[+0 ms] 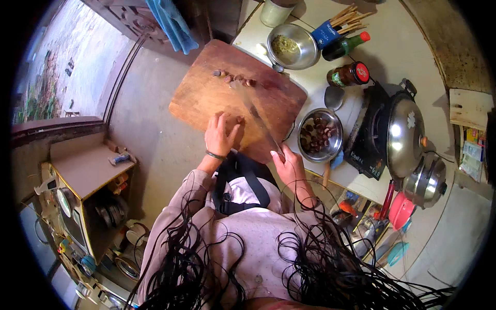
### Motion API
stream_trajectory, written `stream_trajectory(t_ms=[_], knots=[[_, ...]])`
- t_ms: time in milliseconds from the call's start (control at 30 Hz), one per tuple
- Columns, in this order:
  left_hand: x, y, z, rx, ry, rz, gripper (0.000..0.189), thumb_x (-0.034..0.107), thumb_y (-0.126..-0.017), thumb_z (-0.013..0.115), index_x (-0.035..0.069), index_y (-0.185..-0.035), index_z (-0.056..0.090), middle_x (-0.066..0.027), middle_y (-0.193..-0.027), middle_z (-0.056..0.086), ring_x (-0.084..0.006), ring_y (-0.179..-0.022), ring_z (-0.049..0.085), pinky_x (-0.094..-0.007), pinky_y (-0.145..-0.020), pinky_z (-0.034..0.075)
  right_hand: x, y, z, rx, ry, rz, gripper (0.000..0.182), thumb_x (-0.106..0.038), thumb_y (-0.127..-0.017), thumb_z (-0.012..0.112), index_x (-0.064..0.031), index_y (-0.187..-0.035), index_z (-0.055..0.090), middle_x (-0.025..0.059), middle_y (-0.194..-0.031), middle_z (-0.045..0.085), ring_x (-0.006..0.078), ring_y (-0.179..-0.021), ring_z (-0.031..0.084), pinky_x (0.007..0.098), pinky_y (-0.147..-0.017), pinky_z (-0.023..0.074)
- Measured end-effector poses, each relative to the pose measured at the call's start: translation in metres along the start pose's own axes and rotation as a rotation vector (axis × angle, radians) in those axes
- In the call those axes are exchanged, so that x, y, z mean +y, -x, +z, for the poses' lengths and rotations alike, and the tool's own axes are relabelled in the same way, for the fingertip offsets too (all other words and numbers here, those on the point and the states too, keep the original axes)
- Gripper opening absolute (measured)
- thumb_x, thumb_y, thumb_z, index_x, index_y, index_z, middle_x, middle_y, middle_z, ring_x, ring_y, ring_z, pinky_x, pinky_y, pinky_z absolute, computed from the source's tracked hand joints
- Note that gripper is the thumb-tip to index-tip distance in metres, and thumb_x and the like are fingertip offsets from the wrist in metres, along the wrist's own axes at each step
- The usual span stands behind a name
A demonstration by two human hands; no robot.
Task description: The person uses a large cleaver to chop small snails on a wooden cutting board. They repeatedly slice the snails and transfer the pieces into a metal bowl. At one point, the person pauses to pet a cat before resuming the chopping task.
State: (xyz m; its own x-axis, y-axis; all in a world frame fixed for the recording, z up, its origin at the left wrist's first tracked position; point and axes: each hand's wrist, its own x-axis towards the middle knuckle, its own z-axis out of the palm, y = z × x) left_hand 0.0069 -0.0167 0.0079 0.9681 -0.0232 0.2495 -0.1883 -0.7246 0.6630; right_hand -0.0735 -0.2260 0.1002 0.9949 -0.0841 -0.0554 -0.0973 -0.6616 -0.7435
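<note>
My right hand (288,162) grips the handle of a kitchen knife (257,116), whose blurred blade slants up and left over a wooden cutting board (205,97). Near the blade's far end lie several small dark brown pieces (234,78) in a loose row. My left hand (220,135) rests on the board's near edge, fingers spread, beside one small brown piece (239,119); whether a finger touches it I cannot tell. To the right of the board, a steel bowl (340,135) holds many more such brown pieces.
Beyond the board stand a steel bowl with greenish bits (302,58), a green bottle (345,46) and a red-lidded jar (348,74). At right are a spatula (334,97), a portable gas stove (366,135) and a lidded wok (405,131). A low cabinet (89,166) stands at left.
</note>
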Motion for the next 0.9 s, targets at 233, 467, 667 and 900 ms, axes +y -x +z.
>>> stream_trajectory(t_ms=[233, 467, 667, 900], knots=[[-0.03, 0.029, -0.021, 0.053, 0.012, -0.073, 0.028, 0.016, -0.08, 0.074, 0.005, -0.102, 0.06, -0.0149, -0.099, 0.057, -0.0358, -0.092, 0.059, -0.0417, -0.076, 0.05, -0.004, -0.024, 0.029, -0.126, 0.097, -0.06, 0.022, -0.019, -0.091, 0.064, -0.0013, -0.104, 0.063, 0.0242, -0.072, 0.065, 0.0421, -0.07, 0.066, 0.048, -0.059, 0.0513], [-0.034, 0.03, -0.026, 0.065, 0.043, -0.078, 0.025, 0.013, -0.08, 0.072, 0.006, -0.101, 0.06, -0.0141, -0.097, 0.058, -0.0358, -0.091, 0.059, -0.0412, -0.075, 0.05, -0.018, -0.03, 0.037, -0.101, 0.083, -0.123, 0.021, -0.018, -0.092, 0.063, -0.0008, -0.105, 0.063, 0.0237, -0.075, 0.066, 0.0419, -0.072, 0.067, 0.0491, -0.061, 0.0516], [-0.037, 0.027, -0.028, 0.038, 0.061, -0.031, 0.026, 0.011, -0.079, 0.071, 0.006, -0.102, 0.06, -0.0142, -0.098, 0.058, -0.0359, -0.093, 0.059, -0.0407, -0.077, 0.051, -0.007, -0.032, 0.046, -0.173, 0.106, -0.076, 0.021, -0.018, -0.092, 0.062, 0.0002, -0.103, 0.063, 0.025, -0.078, 0.067, 0.0434, -0.074, 0.066, 0.0497, -0.062, 0.0518], [-0.04, 0.019, -0.012, -0.181, 0.575, -0.284, 0.027, 0.017, -0.084, 0.074, 0.006, -0.104, 0.061, -0.0062, -0.102, 0.063, -0.022, -0.092, 0.062, -0.0355, -0.075, 0.05, -0.014, -0.026, 0.026, -0.168, -0.075, -0.042, 0.025, -0.017, -0.091, 0.067, 0.0009, -0.108, 0.062, 0.0207, -0.077, 0.066, 0.0359, -0.067, 0.067, 0.0411, -0.061, 0.0514]])
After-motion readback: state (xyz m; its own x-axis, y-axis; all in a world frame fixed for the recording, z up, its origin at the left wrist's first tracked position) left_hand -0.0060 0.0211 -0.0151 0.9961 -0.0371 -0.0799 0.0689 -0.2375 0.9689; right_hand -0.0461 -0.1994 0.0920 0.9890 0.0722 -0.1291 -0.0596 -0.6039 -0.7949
